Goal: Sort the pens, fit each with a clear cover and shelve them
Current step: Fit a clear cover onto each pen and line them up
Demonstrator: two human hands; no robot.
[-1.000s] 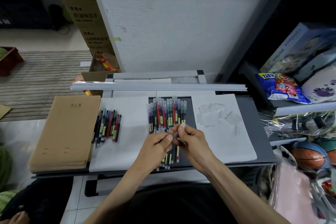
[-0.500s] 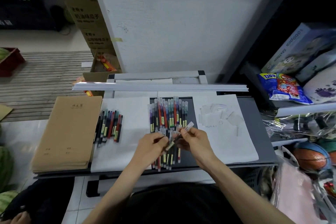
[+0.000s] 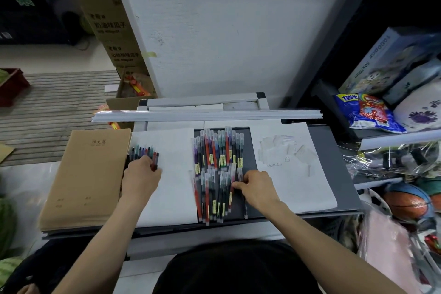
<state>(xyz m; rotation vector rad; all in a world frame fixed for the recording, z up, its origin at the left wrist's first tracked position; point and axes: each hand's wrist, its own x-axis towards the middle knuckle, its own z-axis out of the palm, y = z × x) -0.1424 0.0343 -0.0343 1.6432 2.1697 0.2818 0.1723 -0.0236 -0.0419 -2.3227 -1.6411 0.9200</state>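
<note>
Two rows of pens in clear covers point(image 3: 216, 174) lie on the dark tray point(image 3: 343, 174) in the middle. My right hand point(image 3: 257, 188) rests at the right edge of this pile, fingertips pinching a dark covered pen point(image 3: 245, 207) that lies along the tray. A small bunch of bare pens point(image 3: 143, 151) sits on the white paper point(image 3: 174, 188) to the left. My left hand point(image 3: 140, 175) is on that bunch, thumb and fingers closed around a red pen point(image 3: 154, 162). Loose clear covers point(image 3: 286, 150) are scattered on the right paper sheet.
A stack of brown notebooks point(image 3: 88, 174) lies left of the bare pens. Long white strips point(image 3: 205, 114) run across the back of the tray. Shelves on the right hold a puzzle box point(image 3: 391, 59), snack bags point(image 3: 367, 112) and a basketball point(image 3: 408, 205). Cardboard boxes point(image 3: 107, 24) stand behind.
Both hands were together at the centre working a cover onto one pen. Now the left hand has gone to the bare pens on the left, and the right hand has lowered the covered pen beside the pile.
</note>
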